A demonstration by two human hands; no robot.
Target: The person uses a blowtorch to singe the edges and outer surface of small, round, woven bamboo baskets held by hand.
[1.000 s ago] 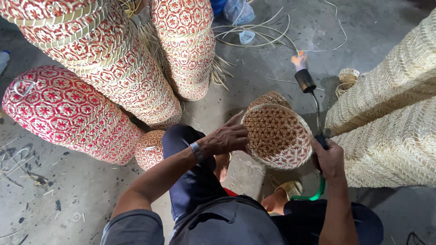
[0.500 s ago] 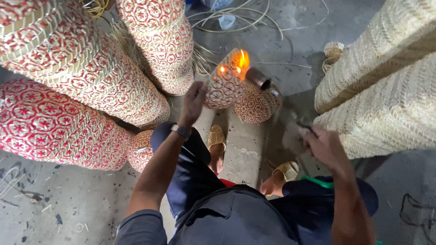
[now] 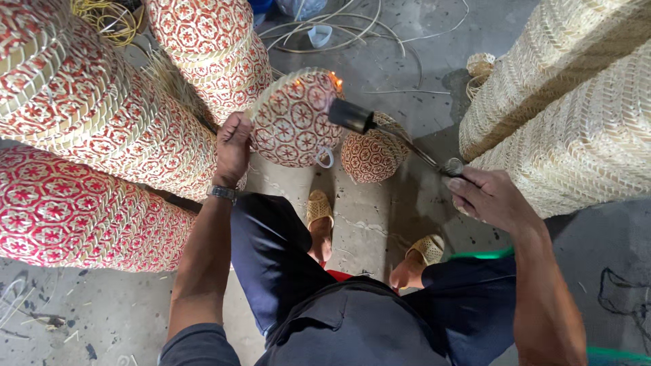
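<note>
My left hand (image 3: 232, 148) grips the rim of a round red-and-cream woven basket (image 3: 293, 120), holding it up tilted with its patterned outside facing me. My right hand (image 3: 487, 196) holds a gas torch (image 3: 386, 129) by its thin metal stem; the black nozzle points at the basket's right side. A small orange flame (image 3: 333, 81) shows at the basket's top edge. A smaller red patterned woven basket (image 3: 373, 154) sits on the floor just behind the torch.
Stacks of red-and-cream woven baskets (image 3: 102, 122) fill the left side. Large plain straw-coloured woven baskets (image 3: 576, 102) stand on the right. Loose cane strips (image 3: 339, 27) lie on the concrete floor ahead. My sandalled feet (image 3: 319, 210) rest on a wooden block; a green hose (image 3: 485, 255) crosses my right leg.
The basket has been turned from open mouth facing me to its patterned outside. My left hand shifted left along the rim. The torch flame now licks the top edge, smaller than before.
</note>
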